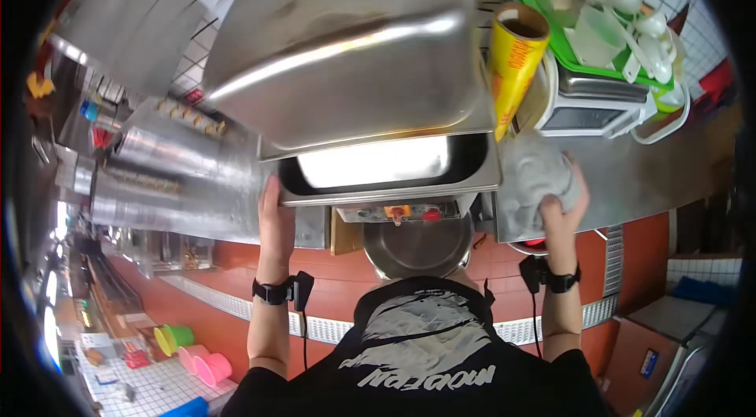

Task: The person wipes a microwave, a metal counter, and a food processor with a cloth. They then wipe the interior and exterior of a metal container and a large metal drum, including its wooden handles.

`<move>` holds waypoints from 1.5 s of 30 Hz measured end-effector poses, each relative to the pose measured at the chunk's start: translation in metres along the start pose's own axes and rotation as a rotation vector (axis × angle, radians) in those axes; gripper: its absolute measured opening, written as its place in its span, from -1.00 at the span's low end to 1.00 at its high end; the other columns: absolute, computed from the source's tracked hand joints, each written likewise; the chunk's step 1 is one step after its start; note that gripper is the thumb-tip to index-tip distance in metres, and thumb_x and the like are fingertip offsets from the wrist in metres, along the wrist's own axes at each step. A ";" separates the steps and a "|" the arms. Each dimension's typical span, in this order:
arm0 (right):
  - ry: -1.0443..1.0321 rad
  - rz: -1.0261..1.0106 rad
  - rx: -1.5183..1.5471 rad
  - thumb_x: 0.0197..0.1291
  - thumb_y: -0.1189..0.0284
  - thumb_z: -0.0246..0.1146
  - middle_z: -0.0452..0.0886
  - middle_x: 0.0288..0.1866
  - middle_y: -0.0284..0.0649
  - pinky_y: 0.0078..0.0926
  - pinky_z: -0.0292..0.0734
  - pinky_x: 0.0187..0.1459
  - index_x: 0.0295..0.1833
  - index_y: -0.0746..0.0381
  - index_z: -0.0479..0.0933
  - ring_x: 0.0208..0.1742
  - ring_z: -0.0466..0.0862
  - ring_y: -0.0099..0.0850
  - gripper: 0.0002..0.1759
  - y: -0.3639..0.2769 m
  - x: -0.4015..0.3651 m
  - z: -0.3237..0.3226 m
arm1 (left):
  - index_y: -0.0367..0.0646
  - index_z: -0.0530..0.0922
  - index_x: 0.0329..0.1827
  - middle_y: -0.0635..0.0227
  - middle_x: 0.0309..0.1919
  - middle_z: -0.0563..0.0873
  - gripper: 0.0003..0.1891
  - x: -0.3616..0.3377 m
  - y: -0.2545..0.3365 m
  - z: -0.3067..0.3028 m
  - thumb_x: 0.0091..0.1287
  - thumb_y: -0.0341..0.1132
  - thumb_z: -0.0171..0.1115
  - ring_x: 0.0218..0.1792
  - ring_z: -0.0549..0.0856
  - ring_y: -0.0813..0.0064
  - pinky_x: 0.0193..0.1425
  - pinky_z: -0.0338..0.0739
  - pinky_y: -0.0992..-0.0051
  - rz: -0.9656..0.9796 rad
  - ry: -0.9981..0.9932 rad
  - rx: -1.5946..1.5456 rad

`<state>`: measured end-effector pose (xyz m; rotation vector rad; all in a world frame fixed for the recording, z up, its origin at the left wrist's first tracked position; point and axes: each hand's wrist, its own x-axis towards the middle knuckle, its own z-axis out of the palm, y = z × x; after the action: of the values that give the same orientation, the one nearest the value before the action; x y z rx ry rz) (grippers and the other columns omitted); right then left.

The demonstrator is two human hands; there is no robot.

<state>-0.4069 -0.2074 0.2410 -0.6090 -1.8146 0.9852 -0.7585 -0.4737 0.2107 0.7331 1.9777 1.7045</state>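
Note:
My left hand (276,222) grips the left front corner of a rectangular stainless-steel pan (378,198), with its fingers at the rim. The pan's inside shines brightly and looks bare. To the right, my right hand (565,204) is closed on a bunched grey cloth (537,177), pressed to the steel counter (622,181). Behind the pan rises a large stainless-steel cover (346,47), slightly stained. Under the pan's front edge is a control panel (382,214) with a red knob (431,214) and an orange switch.
A yellow cardboard tube (516,63) stands right of the cover. Beside it, a green tray (567,47) of white spoons and scoops rests on a white-and-steel appliance (587,118). A round metal pot (417,248) sits below the panel. Steel equipment (173,165) lines the left.

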 end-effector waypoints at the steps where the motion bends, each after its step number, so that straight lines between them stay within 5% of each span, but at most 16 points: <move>1: -0.129 -0.175 -0.221 -0.18 0.42 0.34 0.58 -0.06 -0.09 -0.29 0.51 0.05 -0.15 0.38 0.58 -0.02 0.61 -0.15 -0.60 -0.025 0.013 0.001 | -0.47 0.24 0.47 0.05 0.37 0.46 -0.30 -0.003 0.010 0.006 0.47 -0.11 0.19 0.37 0.41 0.32 0.51 0.16 0.40 -0.080 0.009 -0.131; 3: -0.242 -0.395 -0.538 -0.22 0.33 0.46 0.51 0.01 -0.07 -0.16 0.52 0.06 -0.15 0.35 0.56 0.04 0.56 -0.06 -0.52 -0.062 0.025 0.041 | -0.46 -0.07 0.60 -0.05 0.52 0.24 -0.09 -0.003 0.012 0.012 0.44 -0.07 0.23 0.56 0.20 0.25 0.61 -0.01 0.34 -0.142 -0.039 -0.416; 8: -0.334 -0.467 -0.626 -0.21 0.30 0.55 0.52 0.09 -0.01 -0.14 0.50 0.09 -0.01 0.33 0.47 0.03 0.57 -0.07 -0.37 -0.094 0.006 0.155 | -0.48 0.05 0.57 -0.14 0.51 0.25 -0.09 -0.004 0.008 0.008 0.46 0.10 0.16 0.54 0.23 0.19 0.58 0.07 0.36 -0.186 -0.013 -0.177; 13: -0.471 -0.507 -0.616 -0.15 0.34 0.52 0.46 0.15 -0.03 -0.12 0.46 0.19 0.22 0.24 0.42 0.16 0.49 -0.04 -0.25 -0.129 0.003 0.229 | -0.46 0.11 0.55 -0.05 0.43 0.39 -0.22 -0.004 0.024 0.006 0.52 -0.02 0.12 0.45 0.36 0.28 0.52 0.18 0.41 -0.159 -0.130 -0.282; 18: -0.620 -0.448 -0.663 -0.20 0.43 0.52 0.43 0.17 -0.05 -0.11 0.47 0.20 0.24 0.12 0.44 0.19 0.49 -0.02 -0.24 -0.127 0.002 0.198 | -0.41 0.15 0.54 0.04 0.33 0.51 -0.32 0.000 0.016 0.007 0.55 -0.10 0.08 0.31 0.49 0.39 0.41 0.31 0.47 -0.013 -0.116 -0.206; 22: -0.492 -0.302 -0.733 -0.23 0.54 0.47 0.48 0.07 -0.05 -0.09 0.52 0.11 0.12 0.14 0.51 0.09 0.56 0.01 -0.35 -0.124 0.006 0.149 | -0.43 0.14 0.55 0.05 0.36 0.48 -0.30 0.007 0.012 -0.006 0.58 -0.04 0.05 0.33 0.49 0.36 0.43 0.30 0.43 0.033 -0.260 -0.279; 26: -0.374 -0.205 -0.772 -0.24 0.62 0.39 0.53 0.03 -0.01 -0.08 0.52 0.09 0.05 0.19 0.53 0.12 0.56 0.04 -0.42 -0.138 0.015 0.126 | -0.26 0.16 0.59 0.21 0.27 0.57 -0.33 0.047 0.002 -0.020 0.58 -0.04 0.06 0.24 0.55 0.50 0.27 0.42 0.50 0.075 -0.138 -0.377; 27: -0.248 -0.330 -0.733 -0.24 0.63 0.37 0.52 0.07 0.00 -0.09 0.51 0.13 0.06 0.19 0.53 0.14 0.55 0.02 -0.42 -0.149 0.021 0.125 | -0.18 0.17 0.59 0.26 0.01 0.65 -0.37 0.059 0.012 -0.028 0.58 -0.09 0.06 -0.19 0.67 0.59 -0.20 0.51 0.58 0.116 -0.138 -0.327; 28: -0.121 -0.449 -0.690 -0.25 0.64 0.36 0.52 0.10 0.00 -0.11 0.49 0.16 0.06 0.20 0.54 0.15 0.55 0.01 -0.41 -0.160 0.026 0.126 | -0.18 0.17 0.59 0.26 0.01 0.65 -0.37 0.067 0.025 -0.036 0.58 -0.09 0.06 -0.19 0.67 0.59 -0.20 0.51 0.58 0.119 -0.143 -0.332; 31: 0.019 -0.677 -0.743 -0.29 0.66 0.33 0.48 0.22 -0.04 -0.11 0.42 0.27 0.12 0.17 0.55 0.28 0.46 -0.01 -0.33 -0.197 0.059 0.146 | -0.19 0.10 0.60 0.28 -0.35 0.61 -0.35 0.087 0.058 -0.043 0.56 -0.15 0.09 -0.69 0.51 0.55 -0.67 0.26 0.59 -0.098 -0.356 -0.335; 32: 0.030 -0.743 -0.767 -0.30 0.67 0.32 0.46 0.27 -0.06 -0.10 0.40 0.30 0.15 0.16 0.56 0.33 0.43 -0.01 -0.30 -0.202 0.072 0.156 | -0.19 0.10 0.60 0.28 -0.35 0.61 -0.35 0.091 0.062 -0.042 0.56 -0.15 0.09 -0.69 0.51 0.55 -0.67 0.26 0.59 -0.088 -0.366 -0.332; 36: -0.214 -0.901 -0.861 -0.26 0.63 0.32 0.33 0.52 -0.23 0.04 0.28 0.44 0.19 0.05 0.59 0.55 0.24 0.00 -0.28 -0.174 0.090 0.200 | -0.18 0.06 0.61 0.31 -0.45 0.59 -0.35 0.103 0.064 -0.035 0.57 -0.17 0.05 -0.72 0.44 0.58 -0.70 0.17 0.58 -0.185 -0.463 -0.411; 40: -0.367 -1.071 -0.952 -0.02 0.47 0.25 0.36 0.51 -0.31 0.06 0.19 0.50 0.30 -0.06 0.51 0.59 0.22 -0.15 -0.35 -0.165 0.073 0.240 | -0.13 0.26 0.46 0.32 -0.48 0.59 -0.58 0.093 0.069 -0.021 0.62 -0.22 -0.15 -0.79 0.34 0.62 -0.78 0.10 0.59 -0.209 -0.478 -0.397; 42: -0.496 -1.121 -1.005 -0.06 0.45 0.29 0.34 0.53 -0.37 0.03 0.13 0.52 0.28 -0.09 0.54 0.58 0.23 -0.15 -0.35 -0.161 0.061 0.242 | -0.15 0.33 0.38 0.30 -0.36 0.64 -0.63 0.093 0.065 -0.015 0.60 -0.28 -0.20 -0.68 0.55 0.56 -0.76 0.30 0.58 -0.048 -0.329 -0.289; 45: -0.541 -1.063 -1.070 0.07 0.36 0.23 0.45 0.37 -0.38 0.01 0.24 0.45 0.24 -0.06 0.52 0.47 0.36 -0.28 -0.48 -0.140 0.045 0.215 | -0.08 0.31 0.49 0.39 -0.35 0.62 -0.57 0.093 0.065 -0.008 0.62 -0.32 -0.26 -0.66 0.52 0.64 -0.67 0.41 0.65 -0.034 -0.273 -0.293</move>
<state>-0.6185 -0.3290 0.3323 0.1396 -2.6049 -0.6657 -0.8273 -0.4133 0.2783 0.7733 1.5106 1.7211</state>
